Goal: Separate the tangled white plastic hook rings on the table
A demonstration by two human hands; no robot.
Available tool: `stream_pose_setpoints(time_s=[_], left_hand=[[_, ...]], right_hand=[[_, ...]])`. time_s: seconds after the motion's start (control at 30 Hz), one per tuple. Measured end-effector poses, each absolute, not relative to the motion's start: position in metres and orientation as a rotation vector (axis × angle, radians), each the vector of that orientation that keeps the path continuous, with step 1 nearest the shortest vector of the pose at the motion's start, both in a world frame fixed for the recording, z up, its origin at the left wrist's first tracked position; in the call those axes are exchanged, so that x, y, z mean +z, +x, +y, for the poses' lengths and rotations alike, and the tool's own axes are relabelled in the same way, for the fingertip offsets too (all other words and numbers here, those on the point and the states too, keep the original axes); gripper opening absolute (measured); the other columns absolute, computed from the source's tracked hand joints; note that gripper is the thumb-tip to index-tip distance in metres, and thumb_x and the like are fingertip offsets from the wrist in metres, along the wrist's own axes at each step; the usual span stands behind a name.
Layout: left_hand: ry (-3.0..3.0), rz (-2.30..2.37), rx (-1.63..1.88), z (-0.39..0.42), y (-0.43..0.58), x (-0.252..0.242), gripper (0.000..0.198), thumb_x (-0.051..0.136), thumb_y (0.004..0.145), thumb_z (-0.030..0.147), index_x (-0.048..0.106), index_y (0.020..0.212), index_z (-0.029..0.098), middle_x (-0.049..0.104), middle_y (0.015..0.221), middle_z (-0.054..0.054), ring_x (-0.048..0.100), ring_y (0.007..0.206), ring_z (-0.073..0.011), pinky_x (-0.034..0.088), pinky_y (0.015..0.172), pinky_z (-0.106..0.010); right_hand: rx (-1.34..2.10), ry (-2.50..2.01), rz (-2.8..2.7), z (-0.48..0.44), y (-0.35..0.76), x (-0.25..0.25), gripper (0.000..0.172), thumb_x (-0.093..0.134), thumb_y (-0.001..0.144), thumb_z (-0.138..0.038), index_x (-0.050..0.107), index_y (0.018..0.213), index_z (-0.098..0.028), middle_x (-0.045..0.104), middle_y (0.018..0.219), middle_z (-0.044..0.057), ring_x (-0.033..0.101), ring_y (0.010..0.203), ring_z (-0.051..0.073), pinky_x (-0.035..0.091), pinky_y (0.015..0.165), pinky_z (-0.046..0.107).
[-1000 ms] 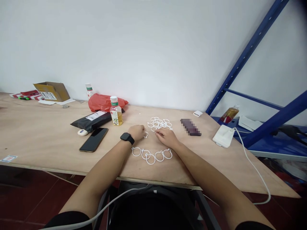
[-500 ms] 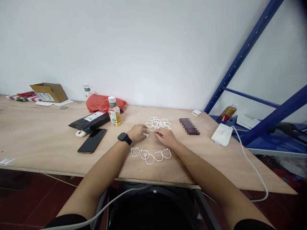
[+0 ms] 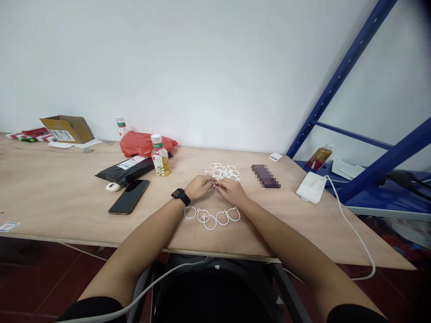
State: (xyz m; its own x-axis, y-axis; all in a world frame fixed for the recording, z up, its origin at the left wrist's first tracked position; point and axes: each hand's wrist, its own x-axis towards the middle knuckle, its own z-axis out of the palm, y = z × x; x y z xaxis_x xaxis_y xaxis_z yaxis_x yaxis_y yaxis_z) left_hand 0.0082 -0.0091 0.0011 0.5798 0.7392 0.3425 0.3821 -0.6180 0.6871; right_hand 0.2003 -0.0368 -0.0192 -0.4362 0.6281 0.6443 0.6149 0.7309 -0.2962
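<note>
Left grip [image 3: 198,186] and right grip [image 3: 232,190] closed together, pinching one white plastic ring [image 3: 212,184]. Loose rings [image 3: 222,172] just ahead, row of rings [image 3: 212,220] just nearer, then the plywood surface [image 3: 84,224] edge

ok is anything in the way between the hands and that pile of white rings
Nothing visible. The left hand and right hand sit together at the near edge of the pile of white plastic rings, with no object in between.
</note>
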Motion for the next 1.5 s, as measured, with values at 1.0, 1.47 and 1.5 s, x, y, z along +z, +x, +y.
stream_pose_setpoints(time_s=[1.0,1.47,1.5], left_hand=[[2.061,0.758,1.066,-0.007,0.013,-0.002,0.033,0.062,0.084,0.043,0.071,0.084,0.012,0.071,0.082,-0.007,0.062,0.076,-0.0158,0.048,0.073,-0.027],[2.418,0.918,1.059,-0.013,0.012,0.0,0.021,0.053,0.09,0.029,0.068,0.084,0.016,0.069,0.082,-0.005,0.06,0.076,-0.0151,0.044,0.074,-0.027],[2.427,0.937,1.049,-0.013,0.012,0.0,0.021,0.053,0.09,0.028,0.068,0.084,0.016,0.069,0.083,-0.005,0.06,0.076,-0.0153,0.044,0.074,-0.027]], right_hand=[[0.267,-1.051,-1.822,-0.035,0.202,-0.017,0.015,0.06,0.087,-0.031,0.072,0.091,-0.023,0.071,0.084,0.004,0.064,0.074,0.018,0.051,0.07,0.031],[0.147,-1.128,-1.894,-0.04,0.2,-0.015,0.013,0.055,0.087,-0.025,0.068,0.088,-0.021,0.069,0.081,0.004,0.063,0.075,0.019,0.049,0.071,0.03],[0.141,-1.131,-1.896,-0.04,0.2,-0.015,0.013,0.055,0.087,-0.025,0.068,0.088,-0.021,0.069,0.081,0.004,0.063,0.075,0.019,0.049,0.071,0.03]])
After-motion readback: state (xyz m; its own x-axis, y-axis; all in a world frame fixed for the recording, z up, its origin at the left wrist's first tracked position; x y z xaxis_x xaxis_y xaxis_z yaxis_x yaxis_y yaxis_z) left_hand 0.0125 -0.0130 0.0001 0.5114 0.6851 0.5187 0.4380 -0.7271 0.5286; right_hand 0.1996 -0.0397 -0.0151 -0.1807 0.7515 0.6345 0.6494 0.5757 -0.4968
